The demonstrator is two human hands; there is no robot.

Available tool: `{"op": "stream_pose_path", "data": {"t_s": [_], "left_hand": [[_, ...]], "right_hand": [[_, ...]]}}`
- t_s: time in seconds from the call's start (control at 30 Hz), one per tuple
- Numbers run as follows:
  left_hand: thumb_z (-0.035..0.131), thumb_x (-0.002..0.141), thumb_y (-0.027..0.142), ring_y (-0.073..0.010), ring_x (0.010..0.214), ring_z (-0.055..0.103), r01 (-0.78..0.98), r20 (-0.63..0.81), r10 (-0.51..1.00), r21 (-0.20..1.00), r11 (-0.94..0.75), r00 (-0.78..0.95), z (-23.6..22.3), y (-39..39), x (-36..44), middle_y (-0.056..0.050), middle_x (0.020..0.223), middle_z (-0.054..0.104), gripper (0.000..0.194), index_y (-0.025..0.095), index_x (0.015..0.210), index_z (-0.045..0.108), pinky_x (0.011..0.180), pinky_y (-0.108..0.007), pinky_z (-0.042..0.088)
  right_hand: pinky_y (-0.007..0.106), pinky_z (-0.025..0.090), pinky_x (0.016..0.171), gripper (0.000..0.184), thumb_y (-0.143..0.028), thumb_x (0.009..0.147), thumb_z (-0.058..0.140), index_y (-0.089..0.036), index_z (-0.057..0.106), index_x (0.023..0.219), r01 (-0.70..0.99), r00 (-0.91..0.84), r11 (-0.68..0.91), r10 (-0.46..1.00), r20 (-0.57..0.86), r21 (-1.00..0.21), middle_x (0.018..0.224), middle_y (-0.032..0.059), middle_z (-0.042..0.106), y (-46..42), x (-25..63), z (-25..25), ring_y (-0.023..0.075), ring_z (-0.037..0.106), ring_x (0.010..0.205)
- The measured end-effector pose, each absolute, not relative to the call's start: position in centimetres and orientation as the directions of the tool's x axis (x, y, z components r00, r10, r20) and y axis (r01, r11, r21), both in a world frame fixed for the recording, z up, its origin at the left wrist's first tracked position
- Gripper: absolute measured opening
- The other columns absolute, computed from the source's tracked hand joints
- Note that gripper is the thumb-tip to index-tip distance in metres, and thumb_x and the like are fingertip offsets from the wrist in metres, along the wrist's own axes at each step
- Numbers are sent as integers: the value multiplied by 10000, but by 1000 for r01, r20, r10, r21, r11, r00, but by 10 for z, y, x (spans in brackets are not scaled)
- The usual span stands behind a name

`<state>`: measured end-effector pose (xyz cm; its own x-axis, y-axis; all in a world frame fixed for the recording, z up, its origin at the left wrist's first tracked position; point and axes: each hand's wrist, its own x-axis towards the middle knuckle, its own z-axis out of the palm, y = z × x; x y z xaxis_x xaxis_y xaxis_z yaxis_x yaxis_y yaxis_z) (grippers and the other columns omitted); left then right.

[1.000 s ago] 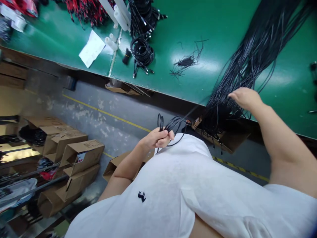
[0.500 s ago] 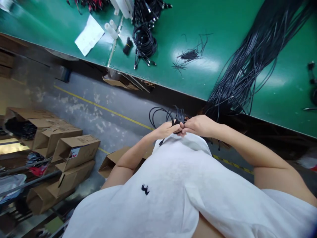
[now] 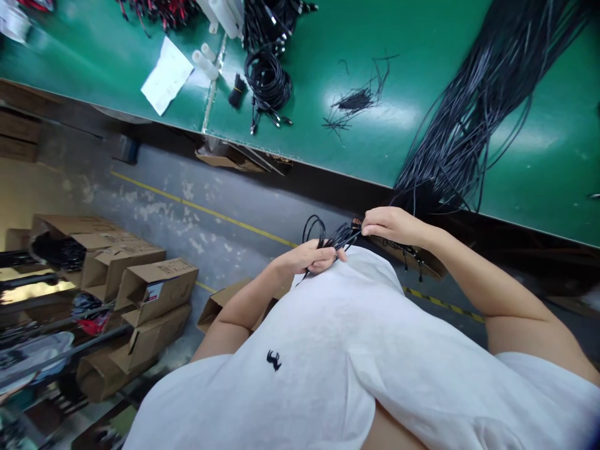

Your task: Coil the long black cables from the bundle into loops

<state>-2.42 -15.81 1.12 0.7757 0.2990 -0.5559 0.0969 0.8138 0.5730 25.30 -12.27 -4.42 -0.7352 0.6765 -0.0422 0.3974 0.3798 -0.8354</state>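
Observation:
In front of my white shirt, my left hand (image 3: 315,256) is closed around a looped black cable (image 3: 338,236), whose loops stand up above the fingers. Just to the right, my right hand (image 3: 392,225) is closed with its fingertips pinched on the same cable, drawn out between the two hands. Exactly what lies between those fingertips is partly hidden. Dark cable ends with small connectors (image 3: 415,256) hang below the right hand. Beyond it, a large bundle of long black cables (image 3: 462,134) drapes over the edge of the green table (image 3: 347,31).
On the table lie a coiled black cable (image 3: 268,81), a small tied bundle of black ties (image 3: 237,90), loose black ties (image 3: 356,100), a white paper (image 3: 167,75) and white rolls (image 3: 205,64). Cardboard boxes (image 3: 157,284) stand at the left across the floor.
My hands have moved apart: the right one went slightly right and up, the left one slightly left and down. The cable loops now stretch between them. The view has shifted a little.

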Motion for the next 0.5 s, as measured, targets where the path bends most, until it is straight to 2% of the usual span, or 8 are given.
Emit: {"op": "stream_pose_path", "data": {"t_s": [0.07, 0.17, 0.23, 0.3, 0.37, 0.5], "left_hand": [[707, 802, 516, -23, 305, 187, 14, -536, 357, 568, 823, 765, 22, -161, -38, 106, 398, 304, 413, 116, 899, 672, 324, -182, 137], [728, 766, 520, -32, 238, 152, -181, -480, 546, 615, 768, 686, 44, -165, -71, 120, 310, 212, 361, 164, 819, 699, 278, -193, 121], [680, 817, 493, -27, 232, 83, -290, -485, 693, 665, 689, 533, 58, -164, -93, 130, 299, 137, 302, 193, 832, 717, 263, -192, 99], [579, 913, 438, -16, 252, -5, -398, -526, 788, 680, 616, 319, 69, -162, -110, 136, 330, 98, 259, 221, 904, 720, 257, -183, 63], [502, 975, 400, -12, 268, -48, -503, -580, 797, 644, 576, 170, 75, -161, -118, 139, 362, 103, 258, 235, 983, 700, 251, -173, 36], [411, 1025, 380, -22, 265, -51, -604, -582, 811, 625, 494, 61, 73, -164, -112, 154, 369, 74, 311, 223, 1152, 647, 242, -154, 22]], "right_hand": [[288, 412, 775, 494, -541, 998, 361, -180, 680, 890, 390, -715, 395, 699, -3, -832, 879, 82, 682, -113, 258, -66, 175, 599, 817], [347, 411, 837, 531, -542, 990, 325, -164, 679, 871, 505, -618, 392, 786, -5, -769, 887, 116, 694, -105, 256, -99, 208, 599, 837], [373, 411, 873, 532, -529, 983, 316, -163, 671, 835, 533, -614, 375, 788, -43, -758, 880, 125, 693, -108, 244, -113, 218, 601, 850], [359, 427, 867, 507, -508, 983, 316, -172, 667, 838, 488, -660, 315, 743, -108, -814, 875, 107, 688, -116, 230, -118, 204, 606, 844], [331, 449, 833, 476, -515, 969, 345, -180, 666, 866, 431, -649, 194, 745, -154, -881, 892, 90, 681, -124, 221, -119, 191, 611, 842], [336, 475, 822, 426, -565, 861, 492, -178, 668, 881, 428, -480, 6, 849, -222, -904, 907, 86, 666, -129, 241, -127, 203, 618, 854]]}}
